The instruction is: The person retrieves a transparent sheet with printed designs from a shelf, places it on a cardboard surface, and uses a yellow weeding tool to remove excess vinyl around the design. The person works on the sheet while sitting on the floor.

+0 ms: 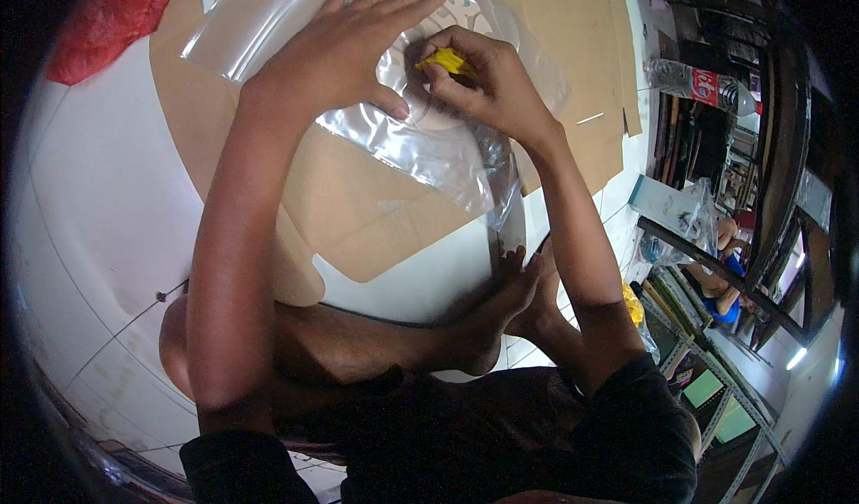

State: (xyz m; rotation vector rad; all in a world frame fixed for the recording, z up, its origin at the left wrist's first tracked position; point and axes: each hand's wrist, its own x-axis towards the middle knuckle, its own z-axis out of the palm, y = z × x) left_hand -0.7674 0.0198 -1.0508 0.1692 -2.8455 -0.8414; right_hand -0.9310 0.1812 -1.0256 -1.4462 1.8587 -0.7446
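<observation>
My left hand (344, 57) lies open with fingers spread, pressing on a clear plastic sheet (407, 151). Close beside it, my right hand (488, 79) pinches a small yellow thing (447, 60) against the sheet; its tip is hidden by my fingers, and its kind cannot be made out. Under the plastic shows a pale rounded piece with a curved, letter-like pattern (461, 10), partly covered by my hands. Brown cardboard (358, 209) lies beneath all this, and the sheet's near right end hangs in loose, shiny folds.
A red plastic bag (107, 30) lies at the far left on white floor tiles. On the right are dark racks, a clear bottle with a red label (702, 85), a pale box (667, 204) and a metal shelf (716, 415). Another person (720, 280) is partly visible there. My bare foot (514, 280) is near the cardboard.
</observation>
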